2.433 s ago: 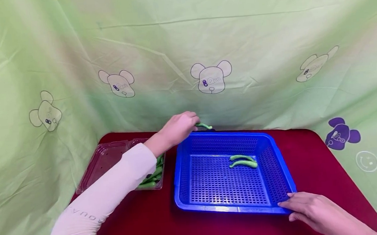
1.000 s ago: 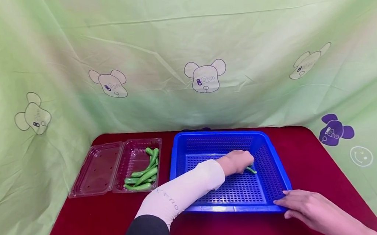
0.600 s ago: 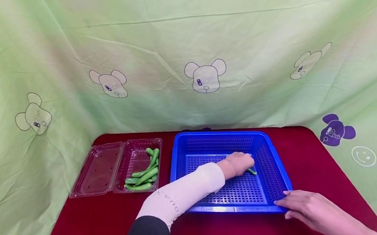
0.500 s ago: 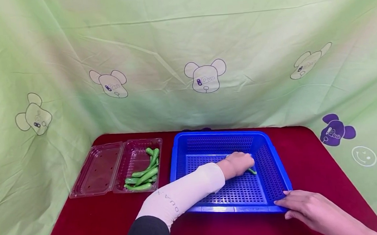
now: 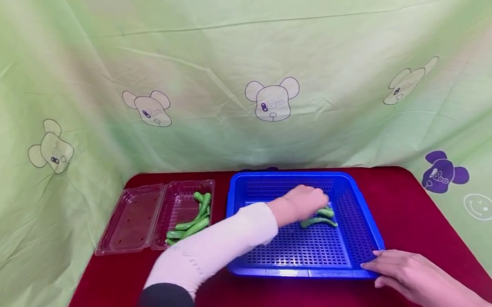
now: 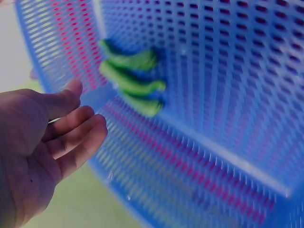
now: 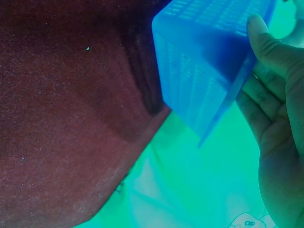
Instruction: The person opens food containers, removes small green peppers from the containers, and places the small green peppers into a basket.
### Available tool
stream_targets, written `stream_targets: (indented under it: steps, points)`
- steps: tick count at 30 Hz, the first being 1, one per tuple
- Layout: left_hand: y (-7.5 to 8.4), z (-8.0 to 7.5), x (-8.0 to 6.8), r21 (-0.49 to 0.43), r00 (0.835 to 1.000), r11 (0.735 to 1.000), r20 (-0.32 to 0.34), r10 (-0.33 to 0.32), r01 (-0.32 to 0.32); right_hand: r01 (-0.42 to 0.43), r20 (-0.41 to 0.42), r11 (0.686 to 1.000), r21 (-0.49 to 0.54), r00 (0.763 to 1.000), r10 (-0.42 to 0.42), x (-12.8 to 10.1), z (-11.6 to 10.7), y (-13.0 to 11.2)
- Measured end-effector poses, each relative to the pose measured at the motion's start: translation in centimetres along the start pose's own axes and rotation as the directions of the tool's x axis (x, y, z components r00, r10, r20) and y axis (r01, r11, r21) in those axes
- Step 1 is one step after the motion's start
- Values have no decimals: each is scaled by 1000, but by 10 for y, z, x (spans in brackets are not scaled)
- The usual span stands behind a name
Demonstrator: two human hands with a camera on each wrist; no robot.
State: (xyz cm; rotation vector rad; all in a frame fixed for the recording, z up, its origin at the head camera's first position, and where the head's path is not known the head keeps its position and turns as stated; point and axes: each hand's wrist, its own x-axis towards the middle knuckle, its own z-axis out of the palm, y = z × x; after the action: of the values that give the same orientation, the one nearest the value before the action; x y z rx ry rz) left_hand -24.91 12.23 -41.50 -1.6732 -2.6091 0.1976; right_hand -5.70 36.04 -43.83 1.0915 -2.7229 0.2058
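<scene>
Hovering with left hand [image 5: 304,202] and loosely parted, empty fingers [image 6: 86,142] beside three peppers [image 6: 129,81] at right in basket [image 5: 303,273]; pinching it at near right with right hand [image 5: 400,270], ideally steadying without tilting.

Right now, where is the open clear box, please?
In the head view, the clear box lies on the red table, left of the blue basket.
</scene>
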Motion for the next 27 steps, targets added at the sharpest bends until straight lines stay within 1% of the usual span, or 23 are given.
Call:
stream_targets:
  steps: [1, 3, 6, 8, 11, 13, 16, 19, 21, 23, 26, 27]
  points:
    - [-6, -6, -9, 15, 1000, 1000, -13, -3, 3, 1, -1, 1000, -4, 1000, -1, 0, 0, 0]
    - [-18, -18, -30, 45, 999, 999, -38, -22, 24, -17, 33, 1000, 3, 999, 17, 1, 1, 1]
    - [-41, -32, -68, 47, 995, 995, -58, -87, 90, -50, 103, 998, 26, 994, 47, 2, 1, 1]
    - [-59, -37, -94, 30, 988, 989, -65, -142, 144, -56, 134, 998, 41, 990, 50, 1, 2, 2]
    - [-90, -36, -132, -2, 972, 975, -80, -222, 222, -25, 114, 999, 45, 993, 20, 1, 3, 4]
    - [-110, -30, -154, -5, 961, 965, -95, -261, 262, -2, 83, 999, 42, 997, -1, -1, 3, 6]
    - [-135, -13, -182, -2, 944, 948, -90, -316, 317, 8, 61, 999, 47, 998, -10, -3, 3, 7]
    - [-152, 9, -205, 19, 936, 937, -70, -346, 348, 2, 62, 999, 40, 998, -5, -3, 3, 7]
    - [-158, 24, -216, 20, 931, 931, -44, -362, 364, -7, 65, 999, 34, 998, 5, -3, 3, 6]
    - [-162, 38, -223, 22, 929, 929, -18, -369, 370, -21, 77, 999, 31, 997, 18, -2, 3, 5]
    - [-166, 56, -228, -2, 924, 925, 17, -381, 381, -34, 86, 999, 32, 996, 31, -1, 3, 3]
    - [-167, 61, -229, -13, 926, 926, 22, -378, 378, -42, 96, 998, 36, 995, 38, -1, 3, 2]
